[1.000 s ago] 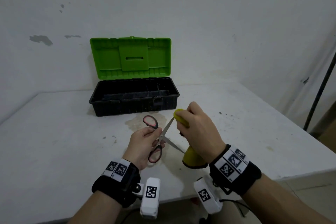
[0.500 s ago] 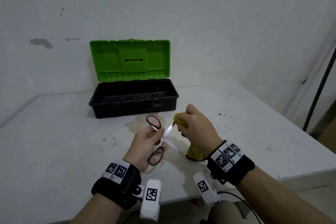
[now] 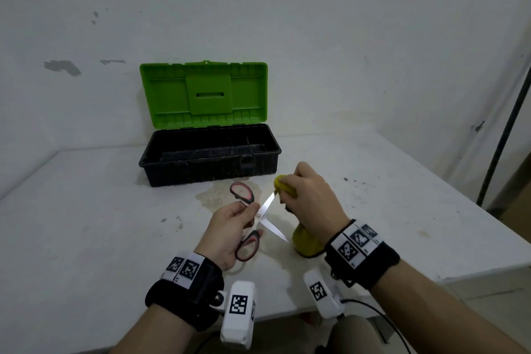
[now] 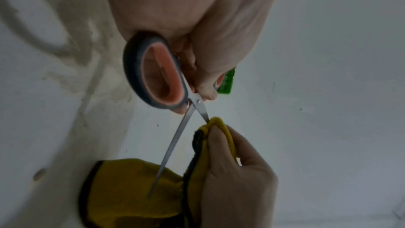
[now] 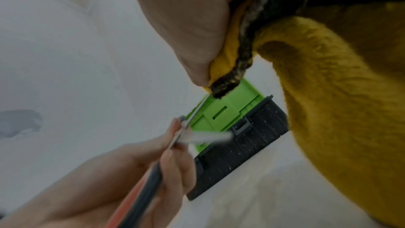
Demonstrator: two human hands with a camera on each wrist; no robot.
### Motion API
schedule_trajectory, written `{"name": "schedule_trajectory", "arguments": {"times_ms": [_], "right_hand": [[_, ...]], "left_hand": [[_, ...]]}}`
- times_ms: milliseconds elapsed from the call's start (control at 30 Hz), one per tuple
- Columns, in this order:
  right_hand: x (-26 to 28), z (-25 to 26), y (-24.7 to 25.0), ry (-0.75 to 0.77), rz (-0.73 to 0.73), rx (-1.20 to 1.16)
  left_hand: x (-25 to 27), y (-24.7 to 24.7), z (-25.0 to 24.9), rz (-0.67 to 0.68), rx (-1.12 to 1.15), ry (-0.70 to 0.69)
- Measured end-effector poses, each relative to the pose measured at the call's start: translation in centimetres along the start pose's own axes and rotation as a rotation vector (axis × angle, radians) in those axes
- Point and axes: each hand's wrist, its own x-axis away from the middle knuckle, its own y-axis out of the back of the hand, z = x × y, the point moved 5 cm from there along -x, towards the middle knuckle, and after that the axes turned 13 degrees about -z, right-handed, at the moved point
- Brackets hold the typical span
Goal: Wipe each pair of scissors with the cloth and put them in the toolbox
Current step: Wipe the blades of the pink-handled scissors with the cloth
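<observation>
My left hand (image 3: pixel 230 227) grips a pair of scissors (image 3: pixel 260 217) with black and red handles near the pivot, blades spread apart. My right hand (image 3: pixel 310 198) pinches a yellow cloth (image 3: pixel 307 243) folded around the far blade's tip. In the left wrist view the scissors (image 4: pixel 173 93) point down toward the cloth (image 4: pixel 131 192), with the near blade bare over it. The right wrist view shows the cloth (image 5: pixel 342 110) hanging from my fingers. The toolbox (image 3: pixel 209 161), black with an upright green lid, stands behind, and I see nothing inside it.
The white table (image 3: pixel 86 224) carries a pale stain just before the toolbox. Its right edge (image 3: pixel 474 270) drops off close to my right wrist. A wall stands right behind the toolbox, and a dark pole (image 3: pixel 505 135) leans at the far right.
Both hands have drifted slightly toward the toolbox. The right hand with the cloth has slid along the far blade, and the scissors have tilted a little.
</observation>
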Motion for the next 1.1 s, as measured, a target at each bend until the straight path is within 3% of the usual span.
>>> {"name": "schedule_trajectory", "arguments": {"times_ms": [100,233,600,767,967,1100], "right_hand": [[-0.4,0.2,1.1,0.025,-0.067,-0.003],[2.3,3.4,0.1,0.207,0.052,-0.004],[1.8,2.5,-0.1,0.162,0.056,0.048],[2.2,2.4,-0.3,0.140,0.084,0.024],[2.1,2.7,0.0,0.150,0.055,0.010],[1.9,3.0,0.6,0.148,0.023,0.001]], "left_hand": [[-0.1,-0.1,-0.1,-0.002,0.001,-0.024],[-0.1,-0.6,-0.4,0.024,0.000,-0.035],[0.3,-0.6,0.0,0.149,0.029,0.078],[0.7,-0.6,0.6,0.115,-0.048,0.066],[0.5,-0.5,0.1,0.047,0.047,0.108],[0.5,-0.6,-0.4,0.097,0.078,0.046]]}}
